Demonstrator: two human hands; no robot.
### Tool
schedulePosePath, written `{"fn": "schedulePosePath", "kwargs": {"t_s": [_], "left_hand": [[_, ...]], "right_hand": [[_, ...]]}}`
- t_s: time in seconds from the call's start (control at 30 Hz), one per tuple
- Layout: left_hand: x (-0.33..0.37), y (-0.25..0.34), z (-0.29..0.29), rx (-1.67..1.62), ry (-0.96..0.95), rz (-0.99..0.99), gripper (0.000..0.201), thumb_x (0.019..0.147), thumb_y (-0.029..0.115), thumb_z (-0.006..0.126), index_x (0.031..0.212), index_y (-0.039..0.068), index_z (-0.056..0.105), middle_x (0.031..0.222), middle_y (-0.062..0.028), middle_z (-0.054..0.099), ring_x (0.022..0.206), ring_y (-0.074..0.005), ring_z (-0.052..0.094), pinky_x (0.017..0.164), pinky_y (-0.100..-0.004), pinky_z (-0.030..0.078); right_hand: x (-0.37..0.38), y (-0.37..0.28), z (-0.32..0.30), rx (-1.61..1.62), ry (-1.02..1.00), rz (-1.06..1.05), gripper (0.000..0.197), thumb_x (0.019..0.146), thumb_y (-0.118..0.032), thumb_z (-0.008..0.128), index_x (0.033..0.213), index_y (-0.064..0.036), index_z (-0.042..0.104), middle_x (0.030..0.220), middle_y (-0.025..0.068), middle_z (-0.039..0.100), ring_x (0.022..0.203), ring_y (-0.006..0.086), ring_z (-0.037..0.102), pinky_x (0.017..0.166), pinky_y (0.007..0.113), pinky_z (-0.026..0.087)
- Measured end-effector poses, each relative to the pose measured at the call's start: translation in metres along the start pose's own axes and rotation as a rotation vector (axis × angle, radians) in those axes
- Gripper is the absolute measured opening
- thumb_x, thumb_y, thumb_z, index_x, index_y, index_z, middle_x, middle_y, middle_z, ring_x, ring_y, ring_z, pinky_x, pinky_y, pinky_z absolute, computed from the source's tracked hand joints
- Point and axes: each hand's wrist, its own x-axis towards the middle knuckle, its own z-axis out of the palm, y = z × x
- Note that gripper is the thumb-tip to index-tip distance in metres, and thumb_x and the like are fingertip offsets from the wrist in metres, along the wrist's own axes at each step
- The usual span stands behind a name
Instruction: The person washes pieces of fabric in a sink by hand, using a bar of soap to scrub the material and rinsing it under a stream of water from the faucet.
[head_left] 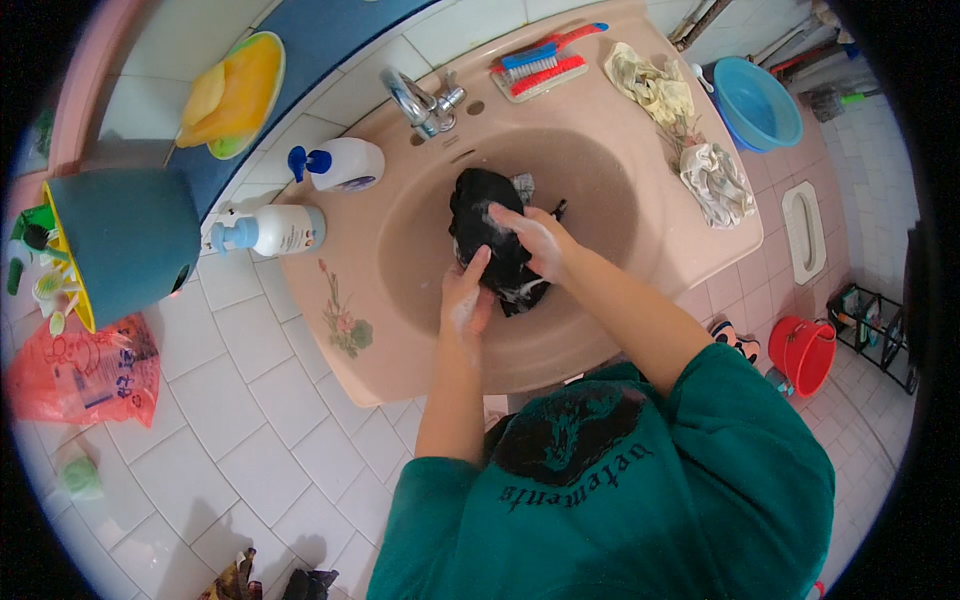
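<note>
Over the pink sink basin (610, 230) I hold a soapy black fabric item (485, 200); its exact kind does not show. My left hand (467, 300) grips its near left side, thumb on top. From the right, my right hand (540, 243) closes on it, with white lather on the fingers and the back of the hand. A small grey-and-white patch (523, 186) shows beyond the fabric, partly covered. Behind the basin stands a chrome faucet (425, 108).
Two pump bottles, one blue-topped (345, 165) and one pale-blue-topped (285, 230), stand at the left. Scrub brushes (540, 65) lie on the back rim. A cream cloth (648, 85) and a white cloth (715, 185) lie at the right, near a blue basin (757, 103).
</note>
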Motion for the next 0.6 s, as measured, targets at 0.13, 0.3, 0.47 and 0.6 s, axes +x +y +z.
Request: {"fn": "schedulePosePath", "kwargs": {"t_s": [0.13, 0.3, 0.47, 0.6], "left_hand": [[-0.005, 0.024, 0.012, 0.023, -0.158, 0.082, 0.039, 0.078, -0.001, 0.067, 0.116, -0.002, 0.055, 0.105, -0.0104, 0.063, 0.094, -0.0205, 0.062, 0.084, -0.0323, 0.05], [-0.007, 0.04, 0.005, 0.306, -0.324, 0.05, 0.036, 0.079, 0.0, 0.064, 0.114, 0.0, 0.057, 0.099, -0.009, 0.065, 0.089, -0.02, 0.063, 0.08, -0.0334, 0.051], [0.003, 0.039, 0.005, 0.221, -0.133, 0.079, 0.029, 0.079, 0.004, 0.066, 0.105, -0.005, 0.058, 0.091, -0.0105, 0.064, 0.083, -0.0149, 0.062, 0.072, -0.029, 0.049], [0.0, 0.008, -0.006, 0.248, 0.518, 0.119, 0.037, 0.088, 0.024, 0.061, 0.106, -0.007, 0.054, 0.097, -0.0187, 0.061, 0.091, -0.0273, 0.062, 0.076, -0.0356, 0.051]], "right_hand": [[0.052, 0.021, -0.062, -0.31, 0.066, -0.145, 0.049, 0.081, -0.027, 0.069, 0.114, 0.0064, 0.053, 0.1, 0.0136, 0.064, 0.082, 0.0232, 0.063, 0.072, 0.037, 0.051], [0.017, -0.018, -0.042, -1.115, -0.056, -0.825, 0.086, 0.075, -0.032, 0.075, 0.141, -0.0019, 0.03, 0.136, 0.0209, 0.042, 0.127, 0.0293, 0.041, 0.104, 0.035, 0.033], [0.018, -0.022, -0.003, -1.317, -0.349, -0.452, 0.061, 0.068, -0.031, 0.078, 0.117, -0.0046, 0.054, 0.125, 0.0177, 0.051, 0.115, 0.0329, 0.048, 0.098, 0.036, 0.036], [0.032, -0.012, -0.009, -1.372, -0.097, -0.859, 0.034, 0.062, -0.027, 0.079, 0.077, -0.0015, 0.063, 0.106, 0.0127, 0.057, 0.095, 0.033, 0.053, 0.086, 0.039, 0.041]]}}
